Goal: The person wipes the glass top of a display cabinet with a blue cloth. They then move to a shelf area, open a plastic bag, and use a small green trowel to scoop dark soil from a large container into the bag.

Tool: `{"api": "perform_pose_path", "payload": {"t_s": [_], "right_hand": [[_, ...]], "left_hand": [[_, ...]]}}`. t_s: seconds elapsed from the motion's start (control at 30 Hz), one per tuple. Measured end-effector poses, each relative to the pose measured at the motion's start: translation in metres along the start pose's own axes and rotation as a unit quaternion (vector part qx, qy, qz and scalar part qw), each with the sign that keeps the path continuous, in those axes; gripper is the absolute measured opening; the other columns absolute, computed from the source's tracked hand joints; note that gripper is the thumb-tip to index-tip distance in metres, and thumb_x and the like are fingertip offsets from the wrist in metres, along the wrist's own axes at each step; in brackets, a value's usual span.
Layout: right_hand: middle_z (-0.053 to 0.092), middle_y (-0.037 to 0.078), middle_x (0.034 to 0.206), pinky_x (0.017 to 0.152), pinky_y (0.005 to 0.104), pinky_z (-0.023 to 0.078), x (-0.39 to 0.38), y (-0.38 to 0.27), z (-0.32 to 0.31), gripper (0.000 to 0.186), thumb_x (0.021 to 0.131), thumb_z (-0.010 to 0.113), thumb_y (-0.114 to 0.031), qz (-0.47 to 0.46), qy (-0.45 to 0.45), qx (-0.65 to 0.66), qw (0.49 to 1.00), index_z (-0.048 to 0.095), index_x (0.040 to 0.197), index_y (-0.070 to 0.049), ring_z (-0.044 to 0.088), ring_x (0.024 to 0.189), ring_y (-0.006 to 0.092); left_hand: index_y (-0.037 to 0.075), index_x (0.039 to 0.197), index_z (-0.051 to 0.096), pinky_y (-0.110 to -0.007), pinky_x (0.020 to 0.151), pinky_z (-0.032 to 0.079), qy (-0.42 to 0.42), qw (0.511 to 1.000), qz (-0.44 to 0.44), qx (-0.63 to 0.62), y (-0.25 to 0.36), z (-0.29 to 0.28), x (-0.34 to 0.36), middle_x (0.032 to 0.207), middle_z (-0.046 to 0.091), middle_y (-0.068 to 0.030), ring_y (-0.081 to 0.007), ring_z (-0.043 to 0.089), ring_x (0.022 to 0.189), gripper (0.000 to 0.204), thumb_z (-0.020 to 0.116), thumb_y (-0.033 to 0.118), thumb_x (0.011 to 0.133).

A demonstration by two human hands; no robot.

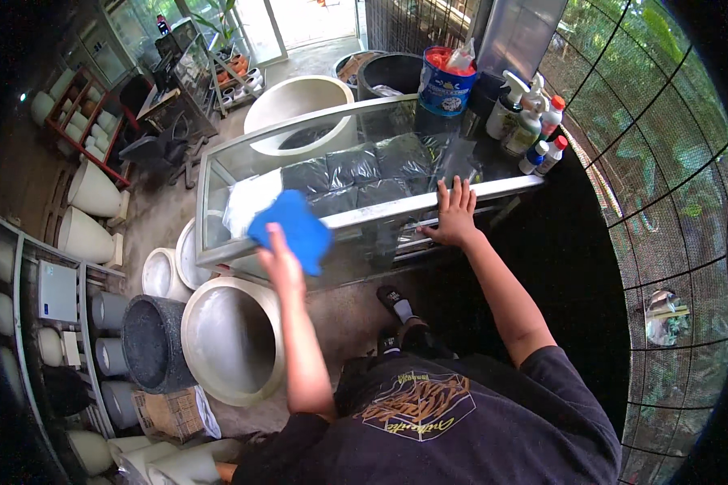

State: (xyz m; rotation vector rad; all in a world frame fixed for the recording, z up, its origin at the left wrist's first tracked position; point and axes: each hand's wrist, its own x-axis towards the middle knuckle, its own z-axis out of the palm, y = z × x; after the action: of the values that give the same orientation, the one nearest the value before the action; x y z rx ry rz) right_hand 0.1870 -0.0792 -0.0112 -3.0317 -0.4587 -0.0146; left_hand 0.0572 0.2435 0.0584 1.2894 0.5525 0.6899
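Observation:
My left hand (281, 263) holds a blue cloth (293, 230) up near the front left part of a glass display case (364, 212). The cloth is slightly blurred and spreads out beyond my fingers; whether it touches the glass I cannot tell. My right hand (456, 217) rests on the case's white front edge with its fingers stretched and apart. Behind the glass lie several packs wrapped in black plastic (354, 166) and a white pack (252, 200) at the left end.
Spray bottles (505, 105) and small red-capped bottles (552, 153) crowd the case's right end, beside a blue tub (447, 85). Large pale pots (233, 339) and a dark pot (152, 343) stand on the floor to the left. Mesh fencing (663, 202) runs along the right.

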Motion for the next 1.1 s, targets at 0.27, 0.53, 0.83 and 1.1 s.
{"api": "perform_pose_path", "payload": {"t_s": [0.27, 0.53, 0.83, 1.1], "right_hand": [[0.006, 0.035, 0.154, 0.113, 0.0627, 0.0, 0.001, -0.002, 0.005, 0.128, 0.065, 0.072, -0.072, -0.015, 0.045, 0.017, 0.999, 0.01, 0.153, -0.004, -0.002, 0.143, 0.0529], [0.005, 0.034, 0.155, 0.114, 0.0627, 0.0, 0.001, -0.003, 0.002, 0.129, 0.064, 0.072, -0.072, 0.001, 0.03, 0.023, 0.999, 0.009, 0.154, -0.005, -0.002, 0.144, 0.0523], [0.005, 0.032, 0.155, 0.114, 0.0627, -0.001, 0.013, 0.013, 0.042, 0.117, 0.068, 0.071, -0.058, -0.019, 0.129, -0.039, 0.991, 0.01, 0.155, -0.008, -0.004, 0.144, 0.0528], [0.0, 0.029, 0.157, 0.116, 0.0582, -0.002, 0.007, 0.01, 0.002, 0.118, 0.064, 0.073, -0.057, -0.016, -0.011, 0.037, 0.999, 0.011, 0.155, -0.015, -0.006, 0.145, 0.05]], "left_hand": [[-0.009, 0.13, 0.053, -0.044, 0.107, 0.039, -0.027, 0.716, 0.218, 0.662, -0.045, -0.06, 0.073, 0.131, 0.054, -0.03, -0.0432, 0.052, 0.123, 0.054, 0.052, 0.034, 0.096], [-0.01, 0.116, 0.061, -0.045, 0.103, 0.041, -0.215, 0.718, 0.287, 0.597, -0.058, 0.102, -0.024, 0.124, 0.06, -0.0291, -0.038, 0.057, 0.12, 0.053, 0.07, 0.026, 0.078], [-0.008, 0.111, 0.065, -0.046, 0.096, 0.043, -0.269, 0.635, 0.422, 0.589, -0.083, 0.2, -0.071, 0.113, 0.065, -0.0268, -0.0376, 0.06, 0.11, 0.051, 0.063, 0.034, 0.082], [0.0, 0.104, 0.066, -0.034, 0.077, 0.051, -0.46, 0.861, 0.043, 0.213, -0.076, 0.167, -0.054, 0.091, 0.07, -0.0079, -0.0184, 0.064, 0.083, 0.035, 0.059, 0.033, 0.095]]}}
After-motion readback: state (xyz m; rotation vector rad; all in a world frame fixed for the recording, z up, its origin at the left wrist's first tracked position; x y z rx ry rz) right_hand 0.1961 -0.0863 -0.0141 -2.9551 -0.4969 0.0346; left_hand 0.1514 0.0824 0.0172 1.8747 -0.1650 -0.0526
